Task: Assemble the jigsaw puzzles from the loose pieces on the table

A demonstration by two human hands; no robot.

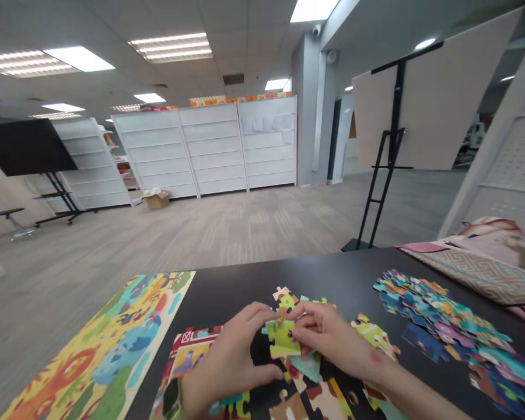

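My left hand (pixel 240 350) reaches in from the lower left, thumb spread well away from the fingers. Its fingertips touch the upper left edge of a yellow-green puzzle piece (pixel 283 341). From the other side, my right hand (pixel 321 332) pinches that same piece between thumb and bent fingers. Loose puzzle pieces (pixel 289 408) in brown, cream and yellow lie below the hands. Just beyond the fingers are more pieces (pixel 285 296). A partly joined puzzle section (pixel 192 350) with a red border is partly covered by my left hand and wrist.
A colourful animal picture board (pixel 126 344) lies along the table's left side. To the right spreads a heap of blue and teal pieces (pixel 437 315), with a smaller green group (pixel 371 332) nearer. A pink bag (pixel 485 256) rests at the right edge of the black table (pixel 240 286).
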